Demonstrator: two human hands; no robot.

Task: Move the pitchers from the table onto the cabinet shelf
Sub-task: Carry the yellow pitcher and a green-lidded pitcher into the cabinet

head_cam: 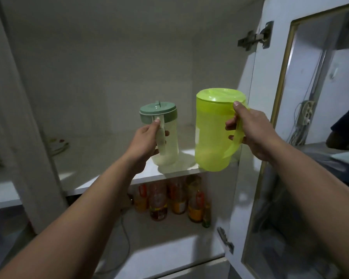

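Observation:
A small clear pitcher with a sage-green lid [167,137] stands tilted on the white cabinet shelf [101,174], and my left hand [146,142] grips its handle. A larger lime-green pitcher with a matching lid [214,131] is held by its handle in my right hand [254,135]. Its base hangs over the shelf's front right corner; whether it touches the shelf is unclear. Both pitchers look empty.
The cabinet door [286,137] with a glass pane stands open at the right, hinges [254,38] showing. Several bottles [175,200] stand on the lower shelf. A plate-like object [57,146] lies at the shelf's back left. The cabinet's left post [28,137] is close by.

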